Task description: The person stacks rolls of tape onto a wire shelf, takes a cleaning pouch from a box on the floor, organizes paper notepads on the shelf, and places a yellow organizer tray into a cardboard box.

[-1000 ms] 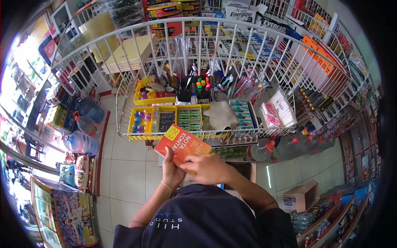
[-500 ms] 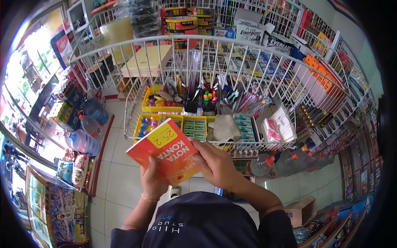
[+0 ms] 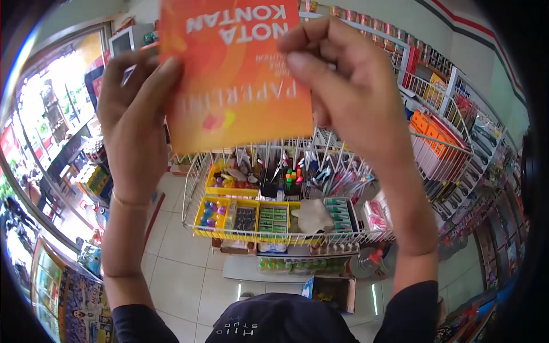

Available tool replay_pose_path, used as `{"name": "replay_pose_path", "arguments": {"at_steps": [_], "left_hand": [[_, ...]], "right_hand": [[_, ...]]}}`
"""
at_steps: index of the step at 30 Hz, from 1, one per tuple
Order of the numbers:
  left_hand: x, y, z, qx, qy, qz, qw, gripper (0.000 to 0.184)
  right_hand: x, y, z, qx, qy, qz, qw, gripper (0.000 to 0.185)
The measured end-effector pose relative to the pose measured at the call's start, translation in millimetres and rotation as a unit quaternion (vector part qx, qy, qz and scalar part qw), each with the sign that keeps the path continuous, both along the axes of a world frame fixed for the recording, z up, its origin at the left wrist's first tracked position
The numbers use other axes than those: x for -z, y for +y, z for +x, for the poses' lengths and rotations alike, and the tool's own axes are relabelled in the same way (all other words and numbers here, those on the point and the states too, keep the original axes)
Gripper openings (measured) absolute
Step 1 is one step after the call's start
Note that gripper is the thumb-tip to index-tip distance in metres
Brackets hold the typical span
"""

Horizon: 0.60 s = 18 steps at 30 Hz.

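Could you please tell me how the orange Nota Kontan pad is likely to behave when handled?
The orange pad is probably fairly stiff, as it spans between the left hand and right hand without obvious sagging. Laid down and pushed, it should slide rather than roll, being flat with squared corners.

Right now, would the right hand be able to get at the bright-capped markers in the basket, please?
Probably not while the right hand grips the orange booklet; if the left hand held it alone, likely yes, as the markers' tops show uncovered in the basket.
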<state>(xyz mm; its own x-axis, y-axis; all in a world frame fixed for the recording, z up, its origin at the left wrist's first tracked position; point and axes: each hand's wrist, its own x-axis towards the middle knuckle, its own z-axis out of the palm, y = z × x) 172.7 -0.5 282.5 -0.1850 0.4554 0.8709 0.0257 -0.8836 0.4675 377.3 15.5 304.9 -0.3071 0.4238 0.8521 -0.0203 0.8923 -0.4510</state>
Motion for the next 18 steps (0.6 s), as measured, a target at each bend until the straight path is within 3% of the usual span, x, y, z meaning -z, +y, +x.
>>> {"name": "replay_pose_path", "arguments": {"at_steps": [1, 4, 6, 8, 13, 18], "left_hand": [[-10.4, 11.4, 0.4, 0.002, 0.001, 0.004, 1.000, 0.017], [-36.1, 47.6, -1.9, -0.035, 0.101, -0.026, 0.994, 0.022], [-41.4, 77.0, -3.2, 0.001, 0.176, -0.137, 0.975, 0.027], [-40.2, 99.0, 2.9, -0.023, 0.259, -0.252, 0.932, 0.024], [-27.0, 155.7, 20.9, 0.048, 0.368, -0.440, 0.817, 0.020], [-12.2, 200.5, 33.0, 0.082, 0.441, -0.500, 0.741, 0.021]], "right_hand": [[-10.8, 6.8, 1.6, -0.018, -0.002, -0.085, 0.996, 0.014], [-25.7, 43.9, 14.0, 0.024, -0.077, -0.158, 0.984, 0.014], [-29.7, 65.4, 22.9, 0.048, -0.115, -0.199, 0.972, 0.015], [-29.0, 84.6, 29.8, 0.072, -0.154, -0.238, 0.956, 0.016], [-14.9, 129.0, 42.0, 0.138, -0.301, -0.406, 0.852, 0.021], [9.2, 171.3, 47.2, 0.098, -0.323, -0.502, 0.796, 0.022]]}}
